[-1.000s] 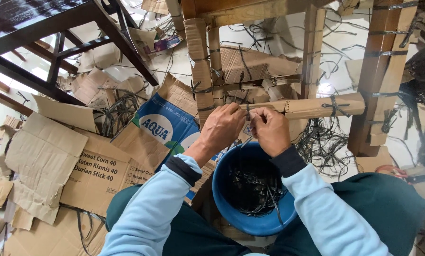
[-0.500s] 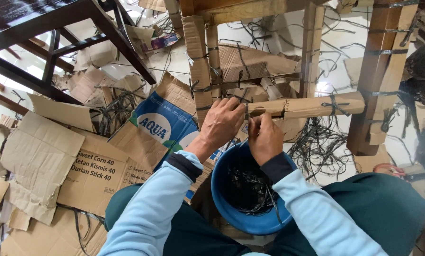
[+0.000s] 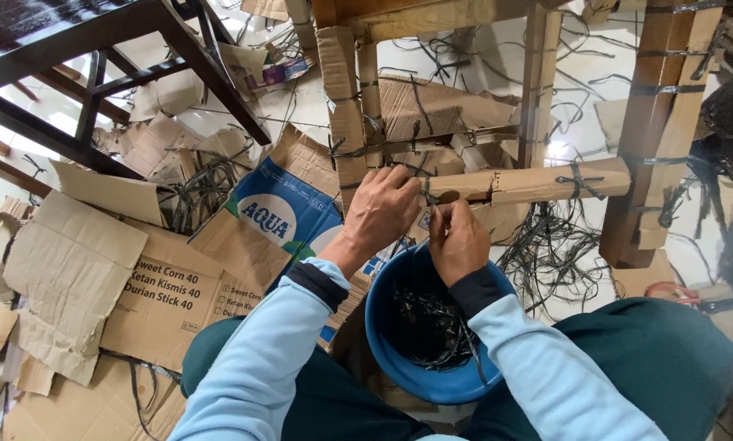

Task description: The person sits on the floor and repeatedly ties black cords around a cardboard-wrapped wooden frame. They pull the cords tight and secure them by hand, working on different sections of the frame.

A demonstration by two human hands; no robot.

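Observation:
A horizontal furniture rail wrapped in cardboard [image 3: 538, 183] runs between two wrapped legs. My left hand [image 3: 380, 210] grips the rail's left end where it meets a cardboard-covered leg [image 3: 343, 106]. Just to the right, my right hand [image 3: 456, 239] pinches a thin black strap [image 3: 426, 194] looped around the rail. Both hands almost touch. Below them, between my knees, sits a blue bucket [image 3: 383, 327] holding a tangle of cut black straps.
Flattened cardboard sheets [image 3: 80, 269] and a blue printed box [image 3: 289, 214] cover the floor at left. Loose black straps [image 3: 554, 253] lie under the rail. A dark wooden frame [image 3: 97, 49] stands at the upper left, another wrapped leg [image 3: 656, 131] at the right.
My right hand has drawn down and back from the rail, pulling at the strap. The left hand keeps its hold on the rail's left end.

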